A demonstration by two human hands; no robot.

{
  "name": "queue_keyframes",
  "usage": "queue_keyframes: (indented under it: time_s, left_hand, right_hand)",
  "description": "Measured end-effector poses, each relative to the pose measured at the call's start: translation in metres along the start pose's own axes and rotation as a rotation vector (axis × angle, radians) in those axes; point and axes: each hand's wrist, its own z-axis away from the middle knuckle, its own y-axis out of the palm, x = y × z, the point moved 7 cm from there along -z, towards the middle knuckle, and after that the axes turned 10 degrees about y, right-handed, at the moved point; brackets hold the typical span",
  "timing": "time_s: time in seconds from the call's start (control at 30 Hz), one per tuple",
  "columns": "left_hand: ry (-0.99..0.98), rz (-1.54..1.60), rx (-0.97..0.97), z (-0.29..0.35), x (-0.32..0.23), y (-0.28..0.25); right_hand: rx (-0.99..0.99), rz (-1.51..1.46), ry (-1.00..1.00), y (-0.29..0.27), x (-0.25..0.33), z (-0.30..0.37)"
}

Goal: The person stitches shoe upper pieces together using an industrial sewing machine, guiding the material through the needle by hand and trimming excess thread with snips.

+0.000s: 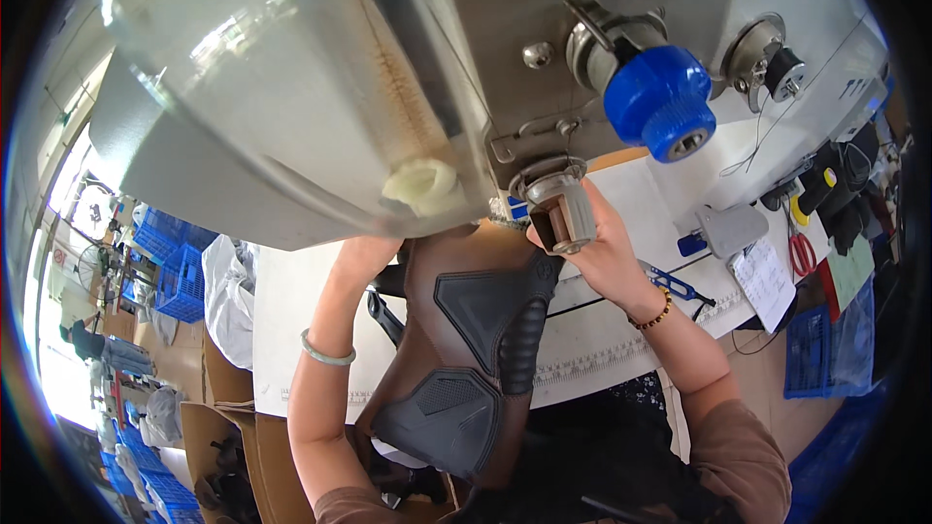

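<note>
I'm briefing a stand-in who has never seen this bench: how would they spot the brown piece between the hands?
Below the big sewing machine, look between the person's left hand and right hand. The brown piece there reaches down past the near edge of the white table. Unlike the black fabric beside it, it carries raised black panels, one of them ridged.

Sewing workshop: sewing machine (pixel 519 10), blue plastic crates (pixel 182 283), cardboard box (pixel 276 461), white worktable (pixel 301 320) (ruler scale (pixel 621 356) along edge).
</note>
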Motion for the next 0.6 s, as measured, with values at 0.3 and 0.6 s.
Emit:
queue_keyframes:
  time_s: [0.3,0.6]
  left_hand:
    - [-0.204,0.064,-0.353,0.142,-0.112,-0.040]
    - [0.018,-0.043,-0.590,0.169,-0.153,0.009]
  right_hand:
    - [0.037,-0.206,0.128,-0.005,-0.007,-0.004]
    - [0.028,-0.363,0.010,0.001,-0.009,0.000]
